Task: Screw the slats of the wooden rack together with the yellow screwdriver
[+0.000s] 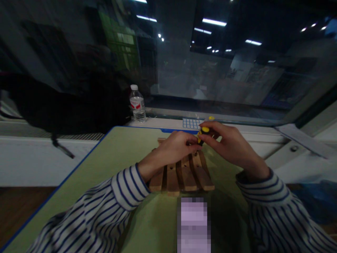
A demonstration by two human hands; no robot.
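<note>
Well off to the left of the left fingers, a water bottle (pixel 137 104) is standing upright at the far edge, beside a black bag (pixel 79 105) and clear of both hands. The left hand (pixel 177 146) is lying knuckles-up over the far end of a wooden slatted panel (pixel 184 175), which is resting flat on the green worktop (pixel 126 154). Its fingers (pixel 193 142) are curling inward and reaching to the base of a stubby yellow-and-black tool (pixel 204 133). I cannot tell whether they are pinching it or only steadying against it, as the fingertips are hiding one another.

Just right of them, the right hand (pixel 231 144) is clasping the tool's thick handle, with its fingers (pixel 210 137) wrapping it from both sides and the yellow cap showing on top. The tool is sitting between the two sets of fingers, just above the panel's far edge. Beyond the fingers, a blue grid sheet (pixel 191 123) is lying by the window ledge.

The tool is looking small, light and rigid. Its fat handle is probably giving a sure hold, best taken round the widest part. The panel is looking stiff and fairly light, and it is likely to slide on the smooth worktop unless pressed down. Its outer slat edges are offering the surest grip.
</note>
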